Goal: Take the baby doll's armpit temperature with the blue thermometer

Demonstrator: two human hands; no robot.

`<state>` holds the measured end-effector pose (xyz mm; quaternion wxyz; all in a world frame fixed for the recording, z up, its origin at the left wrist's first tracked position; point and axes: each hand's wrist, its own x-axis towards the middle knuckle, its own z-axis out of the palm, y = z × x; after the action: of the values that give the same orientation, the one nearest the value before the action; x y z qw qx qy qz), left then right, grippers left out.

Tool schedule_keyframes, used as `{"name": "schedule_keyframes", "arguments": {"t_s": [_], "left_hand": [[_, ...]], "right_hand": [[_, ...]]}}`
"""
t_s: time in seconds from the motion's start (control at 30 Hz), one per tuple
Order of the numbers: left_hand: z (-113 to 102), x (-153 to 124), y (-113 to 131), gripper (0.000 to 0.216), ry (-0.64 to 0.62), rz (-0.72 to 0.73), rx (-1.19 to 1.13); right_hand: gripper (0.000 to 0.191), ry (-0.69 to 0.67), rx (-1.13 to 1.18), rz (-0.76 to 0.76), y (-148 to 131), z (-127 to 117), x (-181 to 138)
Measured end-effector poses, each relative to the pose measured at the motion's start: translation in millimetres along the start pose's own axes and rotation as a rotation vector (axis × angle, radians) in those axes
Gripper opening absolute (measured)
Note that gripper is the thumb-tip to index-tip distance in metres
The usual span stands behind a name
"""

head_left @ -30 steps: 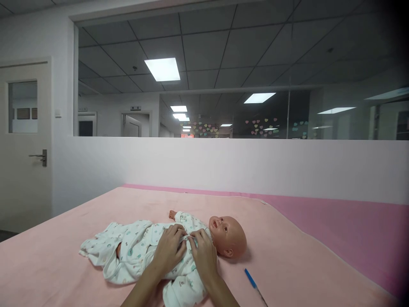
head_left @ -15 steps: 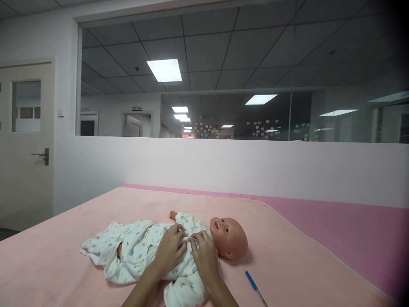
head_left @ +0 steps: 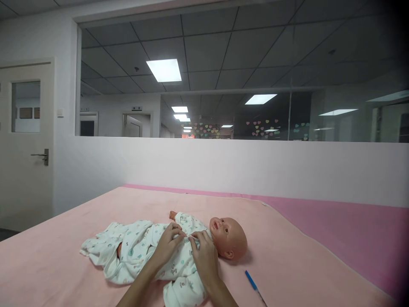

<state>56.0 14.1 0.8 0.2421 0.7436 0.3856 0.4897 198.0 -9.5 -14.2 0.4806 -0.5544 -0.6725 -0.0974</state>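
- A shut door [head_left: 25,145] with a metal handle stands at the far left, beside a low white wall [head_left: 223,166]
- A doll [head_left: 228,236] lies on its back on a pale pink blanket [head_left: 57,260], feet to the left and bare head to the right
- It wears a white printed suit [head_left: 134,249], whose legs lie loose and crumpled
- The left hand [head_left: 168,247] rests on the doll's chest, fingers curled together and pinching the front of the suit
- The right hand [head_left: 204,258] lies just beside it, nearer the neck, fingertips closed on the same fabric edge
- A blue pen [head_left: 254,285] lies on the blanket to the right of the head, apart from the doll
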Motion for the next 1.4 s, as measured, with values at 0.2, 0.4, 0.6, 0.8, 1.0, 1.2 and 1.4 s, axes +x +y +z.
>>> {"name": "schedule_keyframes", "arguments": {"t_s": [0.2,0.4,0.6,0.8,1.0,1.2,1.4], "left_hand": [[1.0,-4.0,3.1,0.019,0.032,0.064,0.028],[3.4,-5.7,2.2,0.019,0.054,0.088,0.110],[0.7,-1.5,-2.3,0.020,0.008,0.010,-0.037],[-7.7,5.8,-10.9,0.025,0.060,-0.116,-0.258],[-52.9,-2.2,-9.1,0.036,0.002,-0.204,-0.313],[-68.3,-22.5,-5.1,0.030,-0.218,-0.138,-0.118],[-56.8,-23.3,-9.2,0.033,-0.207,-0.041,-0.002]], "right_hand": [[0.016,0.024,0.010,-0.016,0.4,0.6,-0.5],[0.018,0.027,-0.039,-0.195,0.0,-0.8,-4.7],[0.018,0.024,-0.067,-0.295,0.5,0.2,-4.7],[0.017,0.009,-0.103,-0.250,0.6,3.3,-4.2],[0.033,-0.038,-0.068,-0.308,0.9,1.7,-4.2],[0.045,-0.119,0.031,-0.472,-9.2,1.8,-3.2],[0.028,-0.257,-0.008,-0.324,-25.5,3.0,0.3]]}}
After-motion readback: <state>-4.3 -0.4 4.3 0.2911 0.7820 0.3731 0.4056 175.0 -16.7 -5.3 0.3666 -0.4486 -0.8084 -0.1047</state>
